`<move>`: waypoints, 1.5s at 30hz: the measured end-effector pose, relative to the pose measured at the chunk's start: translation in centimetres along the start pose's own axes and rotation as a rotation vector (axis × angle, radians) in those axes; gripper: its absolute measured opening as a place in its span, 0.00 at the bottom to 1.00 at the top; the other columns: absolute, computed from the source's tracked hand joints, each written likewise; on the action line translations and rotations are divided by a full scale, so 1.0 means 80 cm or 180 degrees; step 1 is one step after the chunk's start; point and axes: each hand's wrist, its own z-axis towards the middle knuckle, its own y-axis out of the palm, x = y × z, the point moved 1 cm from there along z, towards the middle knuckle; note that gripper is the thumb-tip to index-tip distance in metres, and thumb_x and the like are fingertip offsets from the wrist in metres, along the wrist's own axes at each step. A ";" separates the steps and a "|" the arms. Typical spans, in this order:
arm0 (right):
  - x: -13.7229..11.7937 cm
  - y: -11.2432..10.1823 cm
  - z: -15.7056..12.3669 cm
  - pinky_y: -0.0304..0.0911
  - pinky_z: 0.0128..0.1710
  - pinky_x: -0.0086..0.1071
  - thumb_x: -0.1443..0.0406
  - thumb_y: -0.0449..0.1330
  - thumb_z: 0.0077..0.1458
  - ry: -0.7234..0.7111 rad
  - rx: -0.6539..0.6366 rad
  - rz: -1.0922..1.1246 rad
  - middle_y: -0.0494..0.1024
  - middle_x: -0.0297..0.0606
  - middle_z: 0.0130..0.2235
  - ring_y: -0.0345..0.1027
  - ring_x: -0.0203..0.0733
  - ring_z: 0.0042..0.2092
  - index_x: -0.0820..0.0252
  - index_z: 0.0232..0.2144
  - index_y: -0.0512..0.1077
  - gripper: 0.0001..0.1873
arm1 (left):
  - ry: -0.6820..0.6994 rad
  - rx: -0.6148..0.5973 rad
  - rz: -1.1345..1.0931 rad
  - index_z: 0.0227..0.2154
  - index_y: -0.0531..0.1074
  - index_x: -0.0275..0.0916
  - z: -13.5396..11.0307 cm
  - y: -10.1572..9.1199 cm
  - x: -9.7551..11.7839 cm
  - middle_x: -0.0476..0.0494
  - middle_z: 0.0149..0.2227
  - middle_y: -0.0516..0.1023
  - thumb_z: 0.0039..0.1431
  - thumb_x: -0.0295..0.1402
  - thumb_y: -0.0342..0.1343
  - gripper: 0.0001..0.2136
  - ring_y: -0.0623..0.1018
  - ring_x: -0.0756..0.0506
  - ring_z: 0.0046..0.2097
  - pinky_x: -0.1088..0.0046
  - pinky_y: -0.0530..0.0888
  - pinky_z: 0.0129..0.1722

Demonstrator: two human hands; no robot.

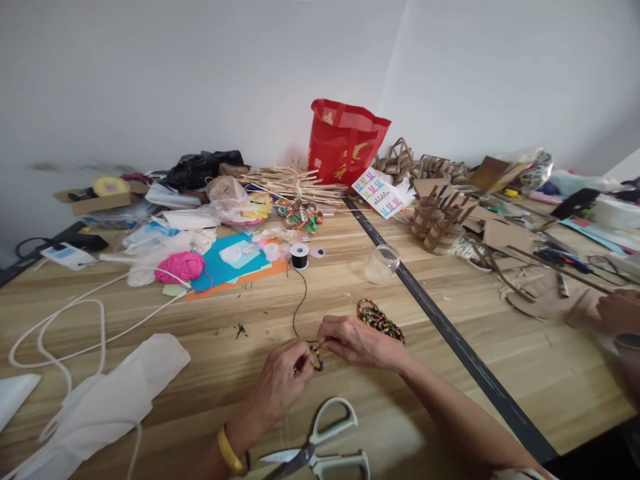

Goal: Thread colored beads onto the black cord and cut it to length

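Note:
A small loop of colourful beads point(318, 359) hangs between my hands, just above the table. My left hand point(281, 375) is closed, its fingertips pinching the left side of the bead loop. My right hand point(356, 343) pinches thin black cord point(304, 293) at the top of the loop; the fingers partly hide the grip. That cord runs back to a black spool point(299, 256) with a white top. Beyond my right wrist lies a heap of finished-looking bead strands point(380, 321). Open scissors point(320, 443) with pale handles rest in front of me.
Black cord scraps point(241, 331) lie on the left. A clear plastic jar point(383, 264) stands beside the dark table strip point(450, 333). Pink yarn point(180, 267), blue paper point(227, 261), a red bag point(345, 143) and woven baskets point(437, 223) sit farther back. Another person's hand point(620, 312) is at right.

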 end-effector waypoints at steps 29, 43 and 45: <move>-0.013 -0.007 -0.004 0.56 0.32 0.25 0.67 0.54 0.60 0.0185 0.0001 -0.0134 0.75 0.36 0.33 0.68 0.36 0.33 0.61 0.36 0.70 0.05 | -0.0843 -0.0364 -0.3484 0.24 0.72 0.35 0.007 0.016 -0.023 0.49 0.21 0.72 0.47 0.36 0.60 0.08 0.70 0.49 0.26 0.74 0.65 0.29; 0.001 0.013 0.014 0.64 0.27 0.24 0.53 0.56 0.57 0.0404 0.0472 0.2995 0.73 0.38 0.31 0.68 0.33 0.30 0.65 0.25 0.69 0.20 | -0.0864 -0.0400 -0.3891 0.24 0.72 0.34 0.008 0.020 -0.021 0.49 0.21 0.72 0.43 0.33 0.61 0.07 0.69 0.50 0.25 0.74 0.64 0.29; 0.001 0.024 0.018 0.64 0.26 0.24 0.52 0.55 0.57 0.0431 0.0476 0.3434 0.74 0.38 0.29 0.69 0.33 0.29 0.66 0.27 0.68 0.21 | -0.0763 -0.0456 -0.3972 0.23 0.70 0.35 0.008 0.022 -0.021 0.49 0.22 0.71 0.44 0.33 0.61 0.07 0.69 0.51 0.26 0.74 0.63 0.29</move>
